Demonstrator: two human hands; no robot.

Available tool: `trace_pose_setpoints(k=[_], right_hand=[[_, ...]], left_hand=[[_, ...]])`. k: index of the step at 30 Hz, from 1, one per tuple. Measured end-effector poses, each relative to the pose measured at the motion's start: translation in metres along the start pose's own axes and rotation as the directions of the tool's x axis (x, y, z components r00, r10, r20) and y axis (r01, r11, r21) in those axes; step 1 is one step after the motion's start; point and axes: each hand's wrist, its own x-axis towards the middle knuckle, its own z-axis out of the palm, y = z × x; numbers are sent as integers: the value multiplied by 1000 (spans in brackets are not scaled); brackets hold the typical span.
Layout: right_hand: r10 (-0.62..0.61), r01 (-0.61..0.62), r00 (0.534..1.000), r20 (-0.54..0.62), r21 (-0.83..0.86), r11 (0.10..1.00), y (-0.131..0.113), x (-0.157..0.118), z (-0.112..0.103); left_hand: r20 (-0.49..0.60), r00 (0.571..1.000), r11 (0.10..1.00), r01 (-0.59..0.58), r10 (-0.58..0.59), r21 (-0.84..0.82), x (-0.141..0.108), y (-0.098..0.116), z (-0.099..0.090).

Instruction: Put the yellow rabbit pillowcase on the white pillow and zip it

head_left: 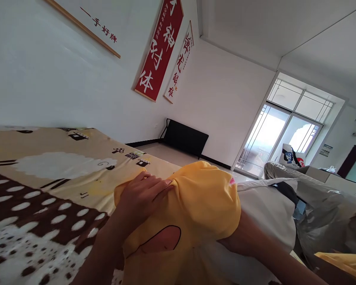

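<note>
Cloth (207, 202), yellow and not yet smooth, already covered the right hand, whose grip I couldn't tell; the left hand (145, 194) pinched it.

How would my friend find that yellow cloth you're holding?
Find the wide spread printed with a white sheep. At its right side, the left hand grips the yellow cloth. Unlike the yellow piece at lower right, it shows a reddish patch outlined in black.

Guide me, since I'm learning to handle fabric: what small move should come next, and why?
Perhaps ease the left hand away from the right forearm to smooth the yellow cloth: it creases at the left hand's grip and bulges where it hides the right hand.
</note>
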Motion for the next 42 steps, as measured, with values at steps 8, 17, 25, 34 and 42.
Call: trace_pose_setpoints(k=[8,17,25,34,42], right_hand=[[84,-110,986,141,188,976,19,-16,-26],[-1,-8,999,-32,-278,961,64,13,-65],[-65,-16,981,-184,-409,912,57,53,-141],[176,-234,965,-197,-329,915,32,57,-130],[143,-209,968,-206,-346,914,18,69,-130]], left_hand=[[130,983,985,114,-130,130,-4,12,20],[136,923,921,328,-360,210,72,-15,55],[70,919,894,357,-388,272,211,-24,12],[156,938,948,294,-311,123,186,28,-7],[-28,996,996,-84,84,-11,90,109,-49]])
